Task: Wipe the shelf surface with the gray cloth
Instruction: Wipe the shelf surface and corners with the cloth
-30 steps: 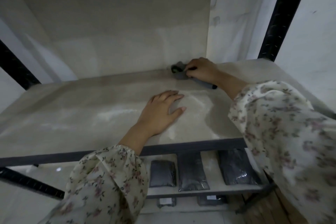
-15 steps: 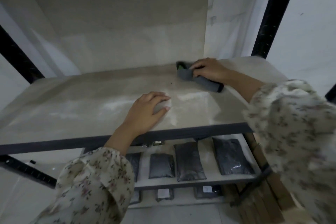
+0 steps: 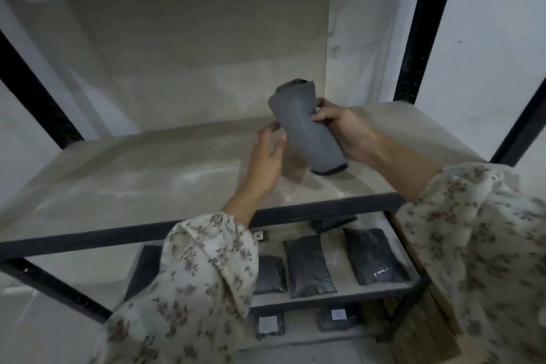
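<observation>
**Gray cloth held up above the shelf**

The right hand (image 3: 345, 130) grips the rolled, smooth gray cloth (image 3: 307, 130) along its right side, fingers wrapped onto the front, holding it clear of the shelf and tilted with its open upper end toward the back panel. The cloth forms a loose tube, matte, with a darker hem at its lower end. The left hand (image 3: 267, 156) is open, fingertips just touching the cloth's left edge. Below both lies the pale beige shelf board (image 3: 133, 180), streaked with whitish dusty smears and edged by a dark metal front rail (image 3: 88, 238). Both arms wear cream floral fabric sleeves (image 3: 201, 269). On the lower shelf lie dark, glossy plastic pouches (image 3: 310, 267) side by side
</observation>
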